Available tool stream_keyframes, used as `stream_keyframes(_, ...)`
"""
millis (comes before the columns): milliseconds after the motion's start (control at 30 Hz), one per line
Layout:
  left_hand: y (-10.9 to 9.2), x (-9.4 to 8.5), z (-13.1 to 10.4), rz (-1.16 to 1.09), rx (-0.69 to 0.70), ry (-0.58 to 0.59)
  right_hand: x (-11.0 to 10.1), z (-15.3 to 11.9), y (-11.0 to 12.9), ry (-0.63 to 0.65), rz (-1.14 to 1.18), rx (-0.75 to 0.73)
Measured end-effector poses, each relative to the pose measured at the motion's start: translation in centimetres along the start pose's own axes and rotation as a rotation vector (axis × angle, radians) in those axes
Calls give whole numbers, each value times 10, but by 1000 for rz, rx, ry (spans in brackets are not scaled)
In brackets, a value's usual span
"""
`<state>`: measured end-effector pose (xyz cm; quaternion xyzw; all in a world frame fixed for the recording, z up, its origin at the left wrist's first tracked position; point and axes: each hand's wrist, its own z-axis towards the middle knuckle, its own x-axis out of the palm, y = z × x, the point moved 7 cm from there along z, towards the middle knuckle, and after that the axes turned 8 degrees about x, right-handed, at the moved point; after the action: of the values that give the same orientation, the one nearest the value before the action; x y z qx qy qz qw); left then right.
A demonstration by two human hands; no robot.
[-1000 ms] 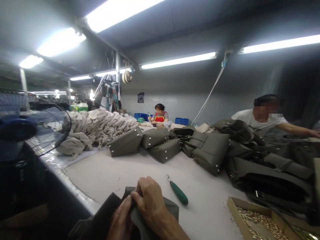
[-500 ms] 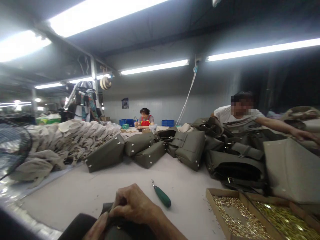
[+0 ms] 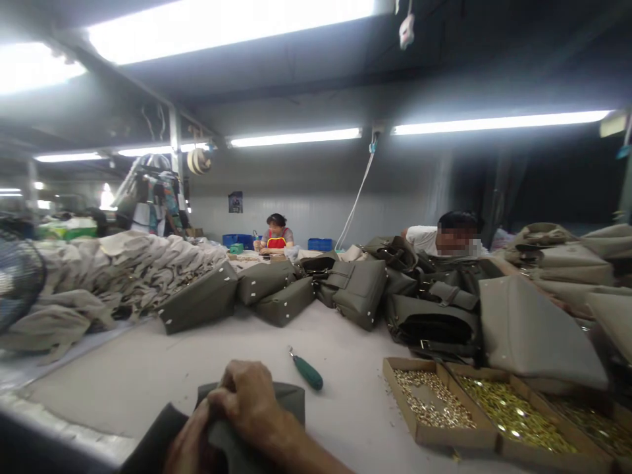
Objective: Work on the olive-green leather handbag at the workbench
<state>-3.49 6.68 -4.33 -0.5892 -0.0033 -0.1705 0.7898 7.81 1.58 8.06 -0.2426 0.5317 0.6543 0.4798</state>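
At the bottom of the view both my hands grip an olive-green bag piece (image 3: 284, 398) that lies at the near edge of the white table (image 3: 197, 355). My right hand (image 3: 249, 401) closes over its top fold. My left hand (image 3: 190, 447) pinches the same fold from below, partly cut off by the frame. A green-handled awl (image 3: 306, 370) lies on the table just beyond my right hand, untouched.
Cardboard trays of small brass studs (image 3: 434, 398) sit at the right front. Olive bags (image 3: 355, 289) are piled across the middle, beige bags (image 3: 123, 273) at left, grey-beige ones (image 3: 533, 326) at right. One person (image 3: 451, 238) leans behind the bags; another (image 3: 275, 234) sits far back. A fan (image 3: 17, 276) stands left.
The view has swung to the right, so the fan slid to the left edge and the stud trays came into view. The nearby person drew back the outstretched arm. My hands keep their hold.
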Motion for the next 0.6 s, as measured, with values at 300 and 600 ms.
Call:
stream_keyframes(300,-41,36,-4,-515,-260,-61,-44,-93,9,28,-222,-91)
stream_keyframes(600,-45,36,-6,-554,-244,15,-31,-94,16,208,-415,64)
